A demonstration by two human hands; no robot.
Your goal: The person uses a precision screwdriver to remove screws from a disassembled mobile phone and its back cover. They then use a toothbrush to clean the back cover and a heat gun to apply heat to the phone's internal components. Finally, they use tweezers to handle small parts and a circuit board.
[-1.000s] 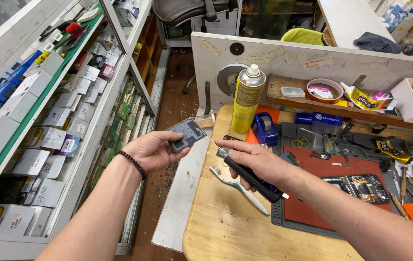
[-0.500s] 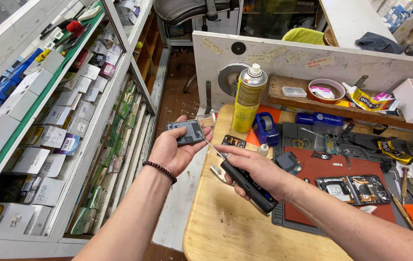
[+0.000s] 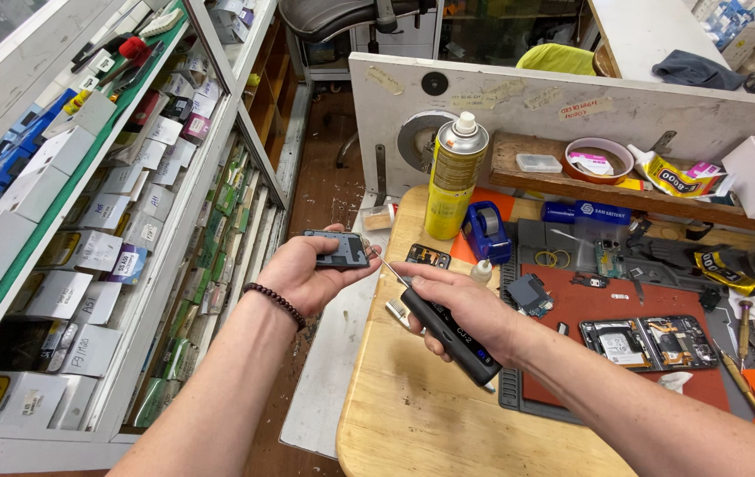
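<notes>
My left hand [image 3: 302, 274] holds a small dark grey phone part [image 3: 336, 249] flat on its palm, just off the left edge of the wooden bench [image 3: 413, 415]. My right hand [image 3: 461, 305] grips a black pen-shaped electric screwdriver [image 3: 448, 336], and its thin bit points up-left and touches the right end of the phone part. A bead bracelet [image 3: 278, 302] sits on my left wrist. An opened phone [image 3: 651, 343] lies on the red work mat [image 3: 625, 309] to the right.
A yellow spray can [image 3: 454, 177] and a blue tape dispenser [image 3: 485, 231] stand at the bench's back. Tools and small parts crowd the right side. A glass display case [image 3: 103, 221] full of boxed parts runs along the left. A shelf [image 3: 625, 190] holds tape and glue.
My left hand has brought the phone part closer to the bench and turned it flat. My right hand has raised the screwdriver so its bit meets the part.
</notes>
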